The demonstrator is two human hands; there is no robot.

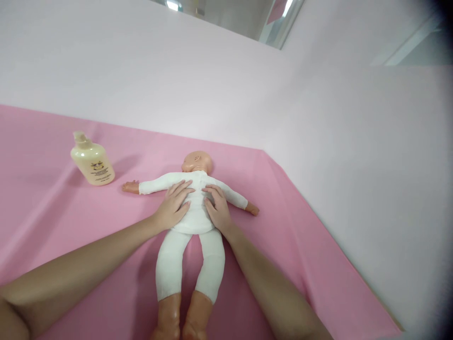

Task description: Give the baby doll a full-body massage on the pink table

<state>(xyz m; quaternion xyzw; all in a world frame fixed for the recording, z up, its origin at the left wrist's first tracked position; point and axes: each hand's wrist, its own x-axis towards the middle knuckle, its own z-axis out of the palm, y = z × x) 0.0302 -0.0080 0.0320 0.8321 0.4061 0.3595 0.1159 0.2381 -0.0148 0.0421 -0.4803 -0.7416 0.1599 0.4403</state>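
A baby doll (pixel 196 221) in a white suit lies on its back on a pink sheet (pixel 300 245), arms spread, head turned to the left. My left hand (pixel 174 204) lies flat on the doll's chest on the left side. My right hand (pixel 217 207) rests flat on the chest on the right side. Fingers of both hands are spread and point toward the doll's head; neither hand grips anything.
A cream pump bottle (pixel 92 162) leans on the sheet to the left of the doll's outstretched arm. A pale pink wall (pixel 226 85) rises behind and to the right of the sheet. The sheet's right edge runs diagonally along the wall.
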